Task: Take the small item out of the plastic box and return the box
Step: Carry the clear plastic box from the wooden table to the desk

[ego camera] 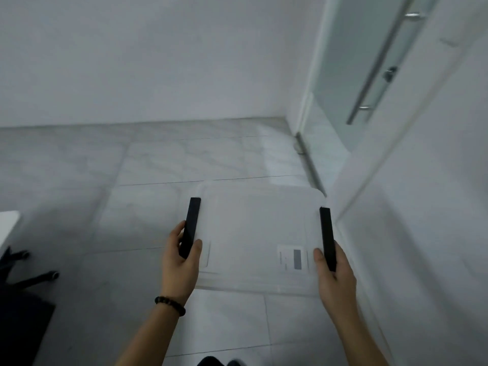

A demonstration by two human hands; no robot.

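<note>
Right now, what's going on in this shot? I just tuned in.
A person is carrying a translucent plastic box with both hands over a grey tiled floor. The left hand grips the black clip handle on one side, the right hand the matching black handle on the other. The lid is on; the image is too blurred to show the contents.

Single head-worn view — looks forward and steeply down over the floor [148,165] toward a wall corner; both forearms enter from the lower edge, close.
</note>
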